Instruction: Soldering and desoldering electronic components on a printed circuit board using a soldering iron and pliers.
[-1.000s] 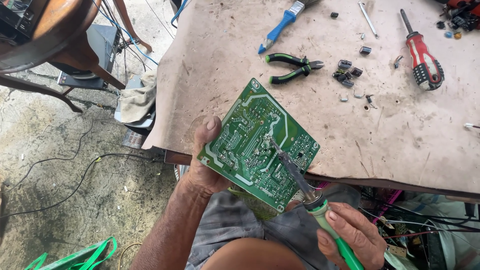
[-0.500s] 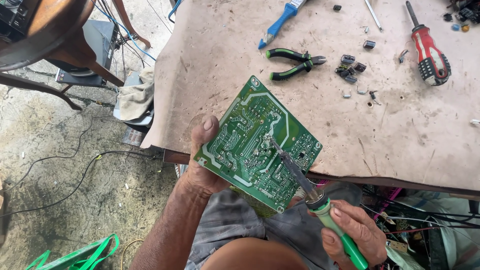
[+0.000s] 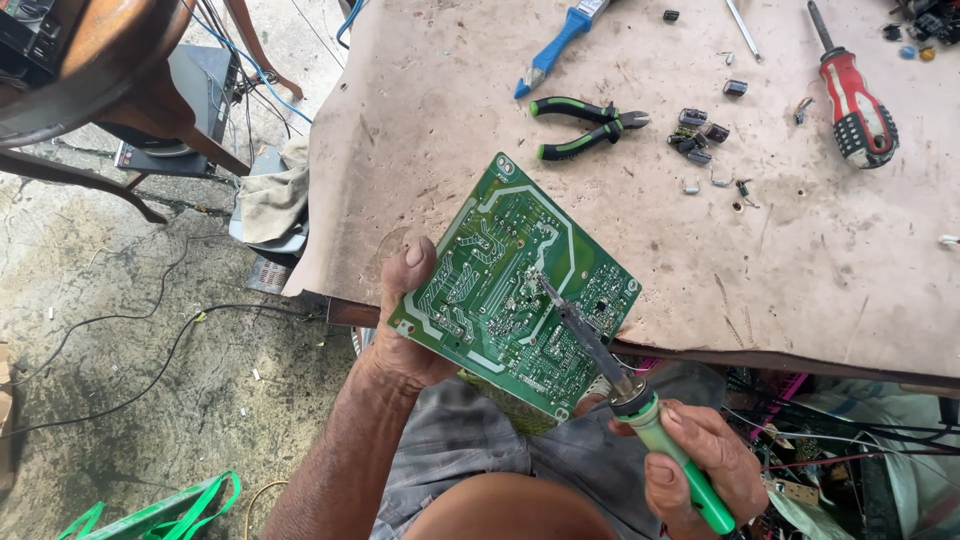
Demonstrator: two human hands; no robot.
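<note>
Head view. Green circuit board (image 3: 515, 285): solder side up, tilted, held over the counter's (image 3: 420, 130) near edge; my left hand (image 3: 405, 330) grips its left corner, thumb on top. Soldering iron (image 3: 640, 405): green handle clenched in my right hand (image 3: 705, 475), tip touching the board's middle. On the counter toward the far edge: green-handled pliers (image 3: 580, 125), red screwdriver (image 3: 850, 95), blue-handled tool (image 3: 555, 40), small loose components (image 3: 700, 135).
</note>
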